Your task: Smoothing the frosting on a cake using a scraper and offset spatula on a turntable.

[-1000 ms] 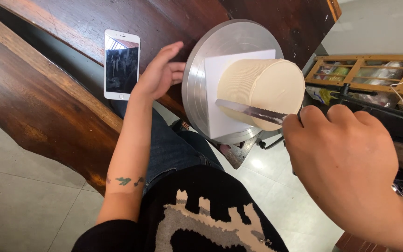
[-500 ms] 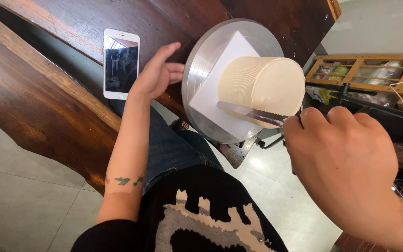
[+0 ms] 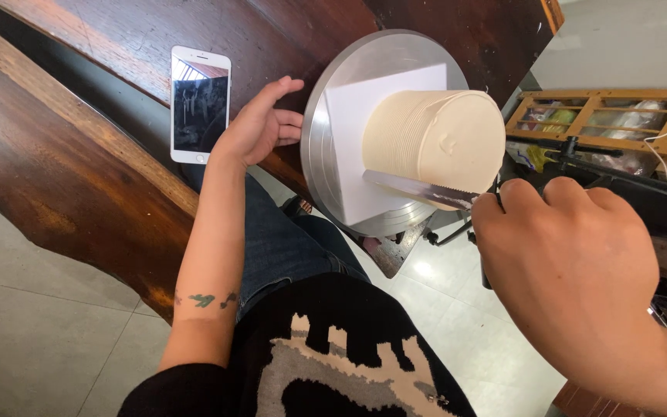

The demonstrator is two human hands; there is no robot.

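- While one cream-frosted cake (image 3: 435, 148) stands on a white square board (image 3: 364, 139) atop one metal turntable (image 3: 324, 131), the right hand (image 3: 573, 270) is clamped on one metal scraper (image 3: 418, 189) pressed against its side.
- The left hand (image 3: 260, 127), fingers spread, touches the turntable's rim.
- One white smartphone (image 3: 199, 104) lies on the wooden table (image 3: 117, 46).

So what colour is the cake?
Pale cream cake, smoothly iced; seen in the head view.
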